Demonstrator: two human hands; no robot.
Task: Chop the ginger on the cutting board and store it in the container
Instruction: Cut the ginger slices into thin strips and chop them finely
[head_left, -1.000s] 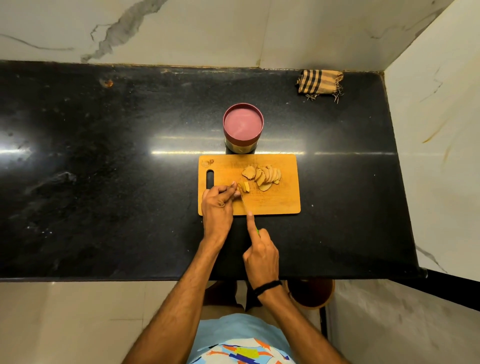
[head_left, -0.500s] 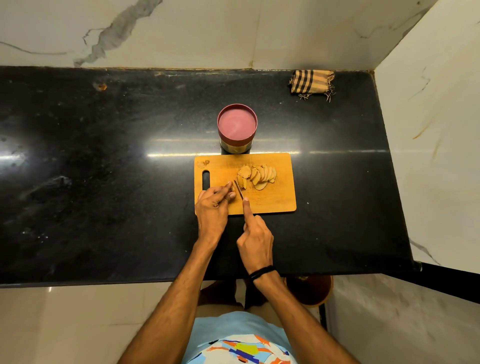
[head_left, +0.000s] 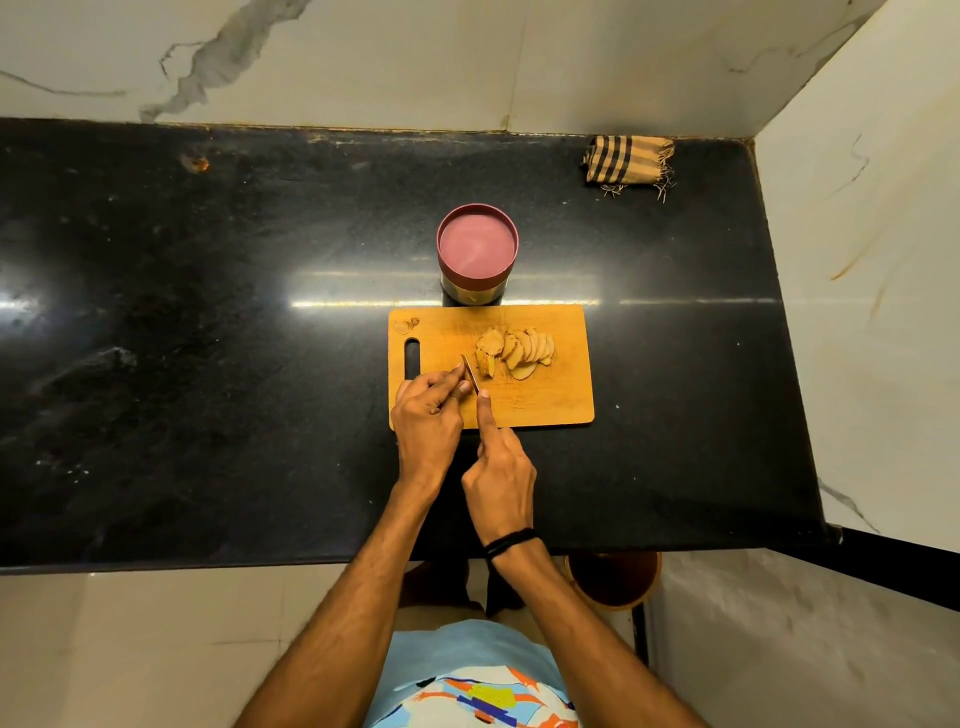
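Right hand (head_left: 500, 467) advanced, gripping knife (head_left: 470, 375), ginger slices (head_left: 517, 351) just beyond blade, left hand (head_left: 427, 415) curled, contents unclear

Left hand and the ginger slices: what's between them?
In the head view, the knife, gripped by the right hand, stands between the left hand and the ginger slices on the cutting board.

One surface (head_left: 208, 312), one board (head_left: 545, 400), one container (head_left: 477, 247), one cloth (head_left: 628, 161), one knife (head_left: 470, 374). Two hands: left hand (head_left: 428, 421), right hand (head_left: 501, 475), with one wristband (head_left: 511, 540). Ginger slices (head_left: 519, 348) overlap: roughly eight, exact count unclear.
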